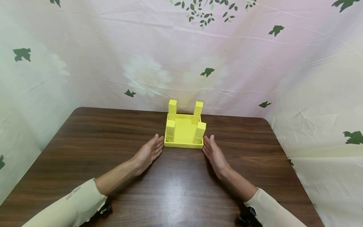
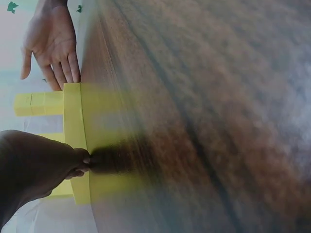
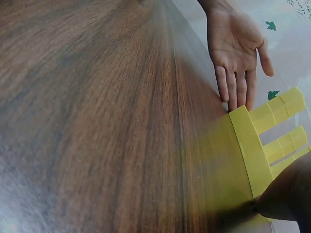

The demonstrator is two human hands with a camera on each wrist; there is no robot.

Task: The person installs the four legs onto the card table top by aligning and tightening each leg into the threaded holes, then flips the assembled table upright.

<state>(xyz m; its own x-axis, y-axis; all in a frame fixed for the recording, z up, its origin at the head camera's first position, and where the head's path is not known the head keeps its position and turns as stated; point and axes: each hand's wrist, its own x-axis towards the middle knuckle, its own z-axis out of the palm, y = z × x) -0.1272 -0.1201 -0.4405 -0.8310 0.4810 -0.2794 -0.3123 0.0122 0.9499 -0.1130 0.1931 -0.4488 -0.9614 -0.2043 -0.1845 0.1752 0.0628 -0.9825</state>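
A square yellow tray (image 1: 183,145) with a low rim stands near the back of the wooden table. In each corner rises a stack of yellow blocks (image 1: 170,130), upright and taller than the rim. My left hand (image 1: 147,155) lies along the tray's front left corner, its straight fingertips right at the side wall. Mirroring it, my right hand (image 1: 216,157) has its straight fingers at the front right corner. Both palms face inward with the thumbs up. The right wrist view shows the left palm (image 3: 237,43) flat, fingertips against the tray's edge (image 3: 251,145).
The dark wooden table (image 1: 113,132) has a glossy top and rounded back corners. Close behind the tray hangs a pale cloth backdrop (image 1: 170,63) with leaf and bird prints, and it continues along both sides. Dark wrist devices (image 1: 247,215) show under the sleeves.
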